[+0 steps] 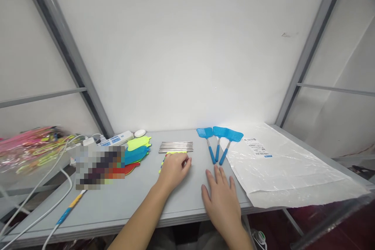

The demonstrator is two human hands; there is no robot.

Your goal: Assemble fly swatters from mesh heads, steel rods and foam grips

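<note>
My left hand (175, 170) lies palm down with curled fingers over small coloured pieces (161, 166). Only their yellow-green, blue and red edges show, so I cannot tell how firmly they are gripped. Just beyond it, several silver metal rods (175, 147) lie side by side. My right hand (222, 199) rests flat with spread fingers, its fingertips close to the blue handles of three blue fly swatters (218, 144), which fan out toward the wall. Over to the left are flat plastic pieces with finger-like edges: yellow (137, 142), blue (136, 155) and red (129, 169).
A white plastic mailing bag (293, 168) with a label covers the table's right side. At the left stand a power strip (117, 139), a white oval object (140, 133) and a white cable (66, 187). Bagged colourful goods (38, 146) sit beyond the left edge. A white wall panel (187, 47) closes the back.
</note>
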